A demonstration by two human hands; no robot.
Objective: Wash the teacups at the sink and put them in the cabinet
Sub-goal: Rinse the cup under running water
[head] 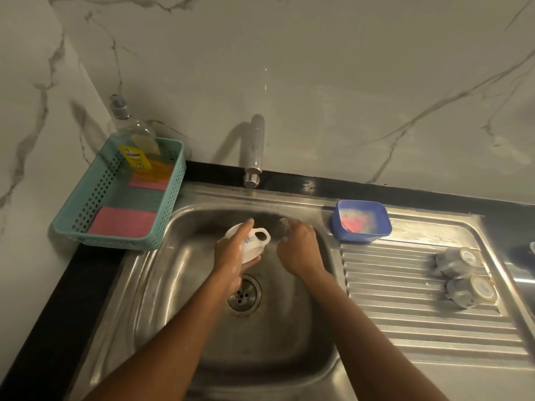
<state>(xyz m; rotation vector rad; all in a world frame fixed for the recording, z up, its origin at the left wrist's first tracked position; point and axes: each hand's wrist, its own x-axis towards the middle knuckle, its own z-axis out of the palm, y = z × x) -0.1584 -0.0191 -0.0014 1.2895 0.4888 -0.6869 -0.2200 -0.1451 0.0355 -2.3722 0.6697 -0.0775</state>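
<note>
Over the steel sink basin (179, 285) my left hand (231, 253) grips a white teacup (256, 241) with a blue flower print, tipped on its side with the handle pointing right. My right hand (298, 247) hovers just right of the cup with soapy, loosely bent fingers and holds nothing. Two more teacups (457, 261) (472, 290) lie upside down on the ribbed drainboard at the right. The tap (256, 151) stands behind the basin; no running water shows.
A blue tub (362, 219) with foam and a pink sponge sits at the drainboard's back left corner. A teal basket (115, 198) left of the sink holds a dish-soap bottle (134, 140) and pink cloths. The drain (244, 293) lies below my left wrist.
</note>
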